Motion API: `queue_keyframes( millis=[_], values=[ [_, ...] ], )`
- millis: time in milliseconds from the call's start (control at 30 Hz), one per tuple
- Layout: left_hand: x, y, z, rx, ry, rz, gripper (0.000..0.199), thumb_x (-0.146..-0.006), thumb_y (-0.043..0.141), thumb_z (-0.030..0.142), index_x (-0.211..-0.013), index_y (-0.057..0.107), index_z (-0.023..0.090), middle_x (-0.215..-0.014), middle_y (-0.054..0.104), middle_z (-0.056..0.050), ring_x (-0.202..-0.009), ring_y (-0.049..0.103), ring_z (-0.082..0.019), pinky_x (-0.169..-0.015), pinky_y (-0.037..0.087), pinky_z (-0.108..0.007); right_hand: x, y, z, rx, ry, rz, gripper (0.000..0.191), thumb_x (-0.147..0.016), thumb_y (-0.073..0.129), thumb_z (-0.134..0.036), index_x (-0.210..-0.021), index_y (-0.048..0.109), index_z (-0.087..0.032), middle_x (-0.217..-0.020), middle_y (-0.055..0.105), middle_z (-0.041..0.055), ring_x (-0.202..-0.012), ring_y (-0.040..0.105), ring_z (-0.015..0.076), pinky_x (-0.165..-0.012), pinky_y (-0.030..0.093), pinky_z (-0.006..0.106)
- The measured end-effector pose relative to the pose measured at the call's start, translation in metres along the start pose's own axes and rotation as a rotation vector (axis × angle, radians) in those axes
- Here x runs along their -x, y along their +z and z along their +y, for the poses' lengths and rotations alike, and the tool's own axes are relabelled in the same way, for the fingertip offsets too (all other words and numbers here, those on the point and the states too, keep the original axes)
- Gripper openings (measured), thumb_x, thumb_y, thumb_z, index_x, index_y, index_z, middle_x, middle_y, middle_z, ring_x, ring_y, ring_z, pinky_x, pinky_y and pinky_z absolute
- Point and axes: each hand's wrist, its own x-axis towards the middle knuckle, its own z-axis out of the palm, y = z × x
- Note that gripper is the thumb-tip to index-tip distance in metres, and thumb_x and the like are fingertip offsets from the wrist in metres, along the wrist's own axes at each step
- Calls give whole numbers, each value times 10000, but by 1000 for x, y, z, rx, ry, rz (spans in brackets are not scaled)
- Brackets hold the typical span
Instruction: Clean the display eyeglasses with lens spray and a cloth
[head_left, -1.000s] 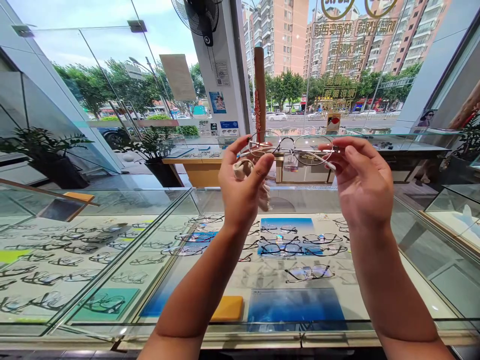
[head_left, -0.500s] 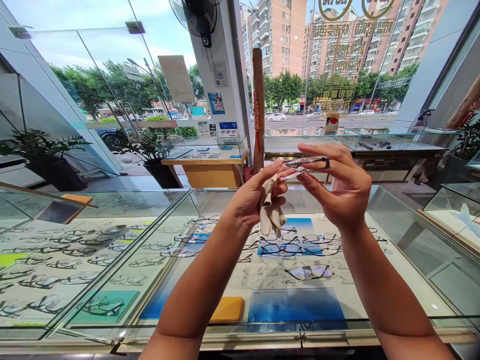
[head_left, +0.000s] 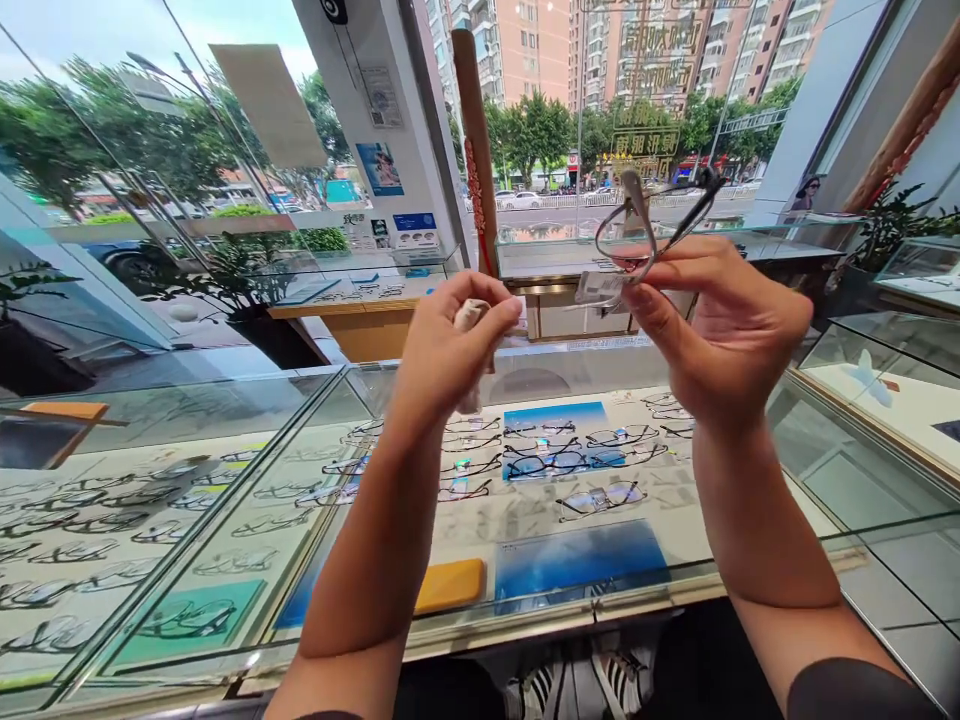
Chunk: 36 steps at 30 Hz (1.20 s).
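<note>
A pair of eyeglasses (head_left: 626, 240) with a thin frame hangs in the air, pinched between the thumb and fingers of my right hand (head_left: 739, 335). Its temples stick up and to the right, and a small clear tag-like piece shows near its lower left. To the left, my left hand (head_left: 450, 345) is closed on a crumpled beige cleaning cloth (head_left: 470, 315), part of which hangs below the fingers. The two hands are apart, both above the glass display case (head_left: 525, 550).
Rows of eyeglasses (head_left: 544, 460) lie inside the case under glass, with blue cards and an orange-yellow case (head_left: 450, 585). More eyeglasses fill the display on the left. Potted plants (head_left: 262, 300), a wooden post (head_left: 474, 150) and large windows stand beyond.
My hands have separated. The eyeglasses have moved up and right with my right hand and turned, temples upward. My left hand has drawn left with the cloth. The view has tilted down.
</note>
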Motion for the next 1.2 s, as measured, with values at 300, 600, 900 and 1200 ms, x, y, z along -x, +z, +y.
queue_keyframes(
  millis=[300, 600, 900, 1200],
  values=[
    [16, -25, 33, -491, 258, -116, 100, -781, 707, 201, -700, 651, 185, -641, 571, 32, -607, 449, -94, -606, 319, -273, 50, -45, 70, 354, -30, -635, 101, -1010, 705, -290, -971, 791, -255, -1037, 834, 28, -1017, 741, 246, -924, 504, 442],
    [20, -36, 36, -614, 267, -349, 84, -733, 690, 188, -667, 643, 208, -619, 557, 22, -576, 448, -117, -586, 297, -273, 134, -36, 136, 629, -81, -1284, 246, -1058, 597, -188, -910, 788, -139, -966, 796, 125, -943, 625, 253, -810, 338, 371],
    [22, -38, 38, -569, 194, -415, 165, -707, 774, 138, -621, 666, 227, -618, 564, 1, -561, 414, -142, -603, 287, -287, 144, -31, 153, 648, -97, -1405, 228, -998, 616, -110, -820, 755, -140, -897, 773, 130, -888, 556, 249, -772, 272, 367],
    [29, -20, 20, -691, 163, -665, 160, -716, 727, 217, -580, 649, 250, -519, 505, 16, -456, 368, -132, -510, 187, -273, 135, -26, 148, 582, 21, -1409, 252, -934, 657, -88, -699, 679, -177, -817, 757, 91, -834, 559, 226, -720, 265, 350]
  ],
)
